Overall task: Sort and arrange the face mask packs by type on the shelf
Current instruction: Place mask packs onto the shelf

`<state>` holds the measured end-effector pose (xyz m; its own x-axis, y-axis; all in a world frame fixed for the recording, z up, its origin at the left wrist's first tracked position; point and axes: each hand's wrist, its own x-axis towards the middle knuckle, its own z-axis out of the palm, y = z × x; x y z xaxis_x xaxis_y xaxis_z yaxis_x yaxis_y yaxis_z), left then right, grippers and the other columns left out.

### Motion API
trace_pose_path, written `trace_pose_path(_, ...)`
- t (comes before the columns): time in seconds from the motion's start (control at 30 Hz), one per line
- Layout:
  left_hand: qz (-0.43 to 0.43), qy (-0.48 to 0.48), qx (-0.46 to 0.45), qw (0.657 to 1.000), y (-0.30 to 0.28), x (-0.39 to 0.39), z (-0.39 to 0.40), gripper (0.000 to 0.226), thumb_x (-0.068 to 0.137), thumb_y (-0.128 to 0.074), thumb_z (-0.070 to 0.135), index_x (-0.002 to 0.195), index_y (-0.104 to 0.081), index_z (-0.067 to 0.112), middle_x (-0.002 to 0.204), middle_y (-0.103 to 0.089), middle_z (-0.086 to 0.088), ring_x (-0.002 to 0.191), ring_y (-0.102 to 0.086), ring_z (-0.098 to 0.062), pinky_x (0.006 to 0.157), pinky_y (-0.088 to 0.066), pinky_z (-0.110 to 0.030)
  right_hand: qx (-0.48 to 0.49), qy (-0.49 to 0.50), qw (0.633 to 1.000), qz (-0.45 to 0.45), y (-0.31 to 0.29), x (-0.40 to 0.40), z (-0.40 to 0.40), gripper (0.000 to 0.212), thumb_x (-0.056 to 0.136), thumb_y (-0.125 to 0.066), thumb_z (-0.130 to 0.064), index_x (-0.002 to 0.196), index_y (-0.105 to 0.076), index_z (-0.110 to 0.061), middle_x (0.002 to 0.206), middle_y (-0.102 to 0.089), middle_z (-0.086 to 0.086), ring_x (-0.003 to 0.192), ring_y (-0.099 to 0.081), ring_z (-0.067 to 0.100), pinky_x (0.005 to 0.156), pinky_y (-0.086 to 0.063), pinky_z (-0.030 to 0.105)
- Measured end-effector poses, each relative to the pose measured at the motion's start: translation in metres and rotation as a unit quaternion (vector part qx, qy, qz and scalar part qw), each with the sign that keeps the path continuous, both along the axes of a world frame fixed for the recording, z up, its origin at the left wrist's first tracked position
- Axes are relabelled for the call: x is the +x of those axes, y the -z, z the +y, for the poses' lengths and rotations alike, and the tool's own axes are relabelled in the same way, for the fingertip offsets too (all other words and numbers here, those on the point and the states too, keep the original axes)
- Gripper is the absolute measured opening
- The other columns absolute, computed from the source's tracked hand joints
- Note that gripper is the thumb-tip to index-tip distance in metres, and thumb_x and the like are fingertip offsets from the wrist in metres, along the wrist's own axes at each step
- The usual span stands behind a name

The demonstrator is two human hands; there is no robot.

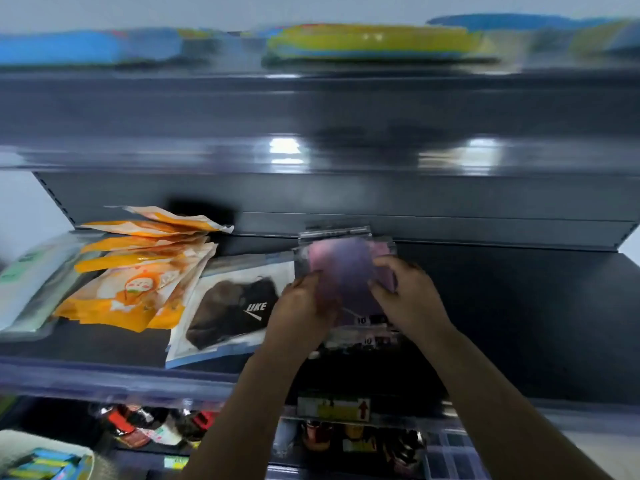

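Hands hold one purple mask pack (346, 271) over the shelf (519, 323): left hand (304, 306) and right hand (405, 292) grip its sides, right beside the black mask pack (228, 306).

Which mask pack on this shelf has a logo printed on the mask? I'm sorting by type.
The black mask pack, lying flat between the orange packs and the purple pack held in both hands. Its dark mask carries white lettering with a swoosh; the others show none.

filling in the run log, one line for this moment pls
step: sorting | both hands: left hand, right hand grip purple mask pack | beside: black mask pack | shelf
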<state>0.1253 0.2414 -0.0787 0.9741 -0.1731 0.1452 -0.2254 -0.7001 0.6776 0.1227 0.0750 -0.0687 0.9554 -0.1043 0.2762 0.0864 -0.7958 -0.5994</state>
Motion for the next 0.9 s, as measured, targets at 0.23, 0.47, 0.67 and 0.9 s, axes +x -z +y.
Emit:
trace_pose_path(0.23,-0.023,-0.056,0.074,0.995,0.018,-0.007,-0.039,0.057,0.083,-0.064,0.029,0.136,-0.047,0.013,0.131,-0.055,-0.010,0.119,-0.050,-0.032,0.099,-0.038,-0.034,0.182,-0.004,0.977,0.110,0.014,0.004,-0.039,0.044,0.080,-0.071,-0.016,0.121,-0.054,-0.011,0.103,-0.061,0.002,0.097,-0.058,0.016,0.081,-0.041,0.023)
trace_pose_path(0.47,-0.040,-0.076,0.090,0.992,0.029,-0.016,-0.053,0.060,0.085,-0.056,0.051,0.135,-0.049,0.020,0.137,-0.051,-0.004,0.121,-0.050,-0.031,0.100,-0.040,-0.035,0.357,-0.024,0.910,0.211,0.034,0.026,-0.057,0.033,0.079,-0.073,-0.014,0.108,-0.063,-0.003,0.098,-0.069,0.010,0.089,-0.066,0.024,0.079,-0.052,0.031)
trace_pose_path(0.67,-0.044,-0.052,0.022,0.997,0.036,-0.021,-0.049,0.076,0.070,-0.038,0.067,0.127,-0.058,0.020,0.136,-0.055,0.000,0.124,-0.052,-0.020,0.103,-0.041,-0.031,0.406,-0.096,0.878,0.234,0.034,0.035,-0.043,0.020,0.072,-0.076,-0.002,0.091,-0.072,-0.004,0.100,-0.070,0.023,0.091,-0.067,0.032,0.087,-0.051,0.047)
trace_pose_path(0.9,0.020,-0.067,-0.142,0.987,0.044,-0.024,-0.049,0.047,0.078,-0.068,0.037,0.121,-0.061,0.019,0.130,-0.056,0.006,0.117,-0.056,-0.016,0.102,-0.045,-0.038,0.369,-0.073,0.891,0.254,0.037,0.047,-0.042,0.029,0.069,-0.079,-0.007,0.096,-0.070,-0.005,0.091,-0.072,0.012,0.082,-0.069,0.026,0.082,-0.055,0.035)
